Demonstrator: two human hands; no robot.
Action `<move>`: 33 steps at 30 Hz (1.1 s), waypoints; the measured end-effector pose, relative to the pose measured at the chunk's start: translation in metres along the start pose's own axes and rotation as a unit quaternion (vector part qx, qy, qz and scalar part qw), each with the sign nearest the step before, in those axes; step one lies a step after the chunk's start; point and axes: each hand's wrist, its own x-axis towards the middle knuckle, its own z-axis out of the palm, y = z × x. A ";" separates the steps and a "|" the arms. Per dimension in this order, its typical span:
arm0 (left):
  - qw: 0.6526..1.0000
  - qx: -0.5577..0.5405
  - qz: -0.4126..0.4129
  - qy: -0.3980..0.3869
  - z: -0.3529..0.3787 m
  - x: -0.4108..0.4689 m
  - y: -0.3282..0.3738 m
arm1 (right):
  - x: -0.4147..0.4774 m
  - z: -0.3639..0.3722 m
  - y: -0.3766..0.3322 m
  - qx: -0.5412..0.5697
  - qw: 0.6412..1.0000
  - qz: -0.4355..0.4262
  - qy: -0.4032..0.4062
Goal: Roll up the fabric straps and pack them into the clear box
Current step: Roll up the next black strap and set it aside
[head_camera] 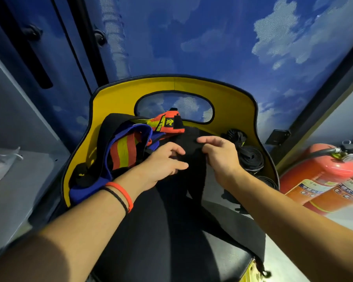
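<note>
In the lower centre a black strap [192, 180] runs up from the lap onto the yellow chair [232, 102]. The left hand [163, 161] and the right hand [220, 157] both pinch its upper end with curled fingers, so I judge the rolling is only starting. The next move needs tight, even turns. Finished black rolls [251, 157] lie right of centre, colourful straps [122, 151] left of centre. I cannot find the clear box. Red fire extinguishers [318, 180] stand at the right, and a blue cloud-painted wall [212, 37] fills the top.
</note>
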 end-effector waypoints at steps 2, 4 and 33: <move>1.000 0.013 0.020 0.008 -0.001 0.003 0.000 | 0.002 0.000 -0.005 0.005 1.000 0.008 -0.007; 0.999 0.029 0.022 -0.003 0.002 0.008 -0.001 | 0.000 -0.005 -0.009 -0.102 0.993 -0.012 -0.055; 0.832 0.553 0.035 -0.032 0.047 0.055 -0.040 | -0.039 -0.035 0.071 -0.652 0.723 -0.139 -0.183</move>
